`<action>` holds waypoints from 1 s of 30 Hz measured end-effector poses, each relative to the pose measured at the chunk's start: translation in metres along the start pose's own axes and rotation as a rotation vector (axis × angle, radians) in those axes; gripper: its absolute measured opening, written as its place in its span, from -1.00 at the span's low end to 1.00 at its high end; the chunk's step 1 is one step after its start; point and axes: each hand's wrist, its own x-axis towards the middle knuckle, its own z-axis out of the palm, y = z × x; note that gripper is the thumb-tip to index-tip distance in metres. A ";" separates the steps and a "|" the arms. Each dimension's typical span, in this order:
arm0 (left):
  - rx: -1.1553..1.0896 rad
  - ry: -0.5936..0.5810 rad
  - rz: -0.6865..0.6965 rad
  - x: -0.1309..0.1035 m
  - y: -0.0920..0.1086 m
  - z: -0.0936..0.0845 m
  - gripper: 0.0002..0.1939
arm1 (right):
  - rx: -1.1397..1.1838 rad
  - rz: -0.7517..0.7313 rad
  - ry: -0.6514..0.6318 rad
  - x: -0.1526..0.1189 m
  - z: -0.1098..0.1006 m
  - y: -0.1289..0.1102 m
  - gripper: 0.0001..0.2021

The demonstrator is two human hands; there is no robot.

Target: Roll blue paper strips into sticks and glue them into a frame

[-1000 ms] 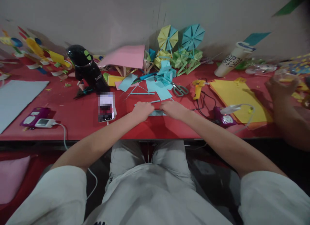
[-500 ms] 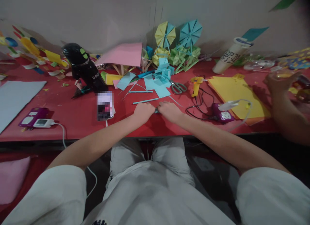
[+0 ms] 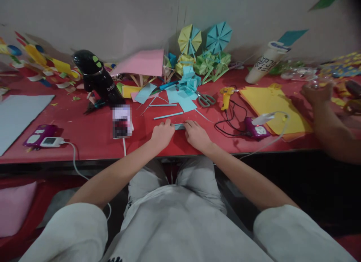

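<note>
A narrow blue paper strip (image 3: 179, 126) lies across the near part of the red table, between my two hands. My left hand (image 3: 163, 134) has its bent fingers on the strip's left end. At the right end, my right hand (image 3: 196, 135) holds it with curled fingers. Both fingertips press the paper down near the tabletop, and the strip's ends are hidden under them. Just beyond lie thin rolled blue paper sticks (image 3: 168, 115). Blue paper sheets (image 3: 186, 100) and green-handled scissors (image 3: 205, 100) are farther back.
A yellow glue gun (image 3: 226, 97) stands right of the scissors, its black cord running to a purple power socket (image 3: 256, 128). Yellow paper (image 3: 278, 108) lies at right, beside another person's hand (image 3: 318, 94). A phone (image 3: 122, 121) and a black bottle (image 3: 103, 81) are at left. Paper umbrellas (image 3: 218, 38) stand behind.
My hands have moved slightly apart, so more of the blue paper strip shows between them. The view has shifted a little.
</note>
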 end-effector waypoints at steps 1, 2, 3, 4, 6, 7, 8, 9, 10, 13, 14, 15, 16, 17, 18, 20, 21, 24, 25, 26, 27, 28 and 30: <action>-0.010 0.008 -0.010 -0.003 0.001 0.003 -0.61 | 0.015 0.005 0.017 -0.001 0.002 0.000 -0.58; -0.026 0.026 -0.018 -0.006 0.002 0.007 -0.59 | 0.027 0.010 0.032 -0.002 0.004 -0.001 -0.58; -0.042 0.051 -0.020 -0.009 0.003 0.012 -0.57 | 0.036 0.017 0.047 -0.004 0.006 -0.002 -0.57; -0.061 0.080 -0.014 -0.011 0.004 0.016 -0.54 | 0.046 0.025 0.062 -0.005 0.008 -0.003 -0.56; -0.109 0.116 -0.022 -0.015 0.006 0.026 -0.49 | 0.067 0.037 0.089 -0.009 0.010 -0.005 -0.55; -0.132 0.114 -0.031 -0.016 0.007 0.030 -0.46 | 0.078 0.041 0.097 -0.010 0.011 -0.007 -0.54; -0.152 0.111 -0.040 -0.018 0.008 0.033 -0.44 | 0.089 0.046 0.105 -0.012 0.012 -0.008 -0.53; -0.170 0.109 -0.049 -0.019 0.009 0.036 -0.41 | 0.099 0.050 0.110 -0.013 0.013 -0.009 -0.52; -0.185 0.109 -0.056 -0.020 0.010 0.039 -0.40 | 0.109 0.053 0.115 -0.014 0.013 -0.011 -0.51; -0.214 0.124 -0.064 -0.024 0.012 0.043 -0.36 | 0.137 0.053 0.128 -0.017 0.014 -0.013 -0.50; -0.217 0.125 -0.063 -0.025 0.013 0.043 -0.36 | 0.144 0.052 0.130 -0.018 0.015 -0.013 -0.50; -0.217 0.123 -0.062 -0.026 0.013 0.044 -0.35 | 0.149 0.050 0.129 -0.019 0.015 -0.014 -0.50; -0.214 0.117 -0.059 -0.027 0.013 0.044 -0.34 | 0.152 0.050 0.127 -0.020 0.015 -0.014 -0.50; -0.210 0.110 -0.055 -0.028 0.014 0.043 -0.34 | 0.152 0.051 0.124 -0.020 0.014 -0.014 -0.50; -0.206 0.105 -0.052 -0.029 0.014 0.043 -0.33 | 0.152 0.053 0.120 -0.021 0.014 -0.014 -0.50; -0.198 0.102 -0.049 -0.030 0.014 0.042 -0.33 | 0.152 0.059 0.108 -0.021 0.013 -0.014 -0.50; -0.196 0.105 -0.050 -0.031 0.014 0.042 -0.33 | 0.153 0.063 0.101 -0.021 0.013 -0.014 -0.50; -0.188 0.120 -0.056 -0.031 0.014 0.041 -0.35 | 0.144 0.085 0.091 -0.019 0.012 -0.018 -0.48; -0.188 0.122 -0.057 -0.031 0.014 0.041 -0.35 | 0.138 0.092 0.092 -0.018 0.012 -0.019 -0.47; -0.188 0.121 -0.058 -0.031 0.014 0.040 -0.36 | 0.131 0.093 0.091 -0.016 0.012 -0.021 -0.46; -0.190 0.119 -0.059 -0.031 0.013 0.040 -0.37 | 0.125 0.089 0.088 -0.015 0.012 -0.023 -0.45; -0.192 0.116 -0.059 -0.032 0.013 0.040 -0.37 | 0.121 0.080 0.081 -0.014 0.013 -0.024 -0.44; -0.200 0.114 -0.057 -0.032 0.013 0.040 -0.37 | 0.123 0.054 0.057 -0.012 0.013 -0.026 -0.45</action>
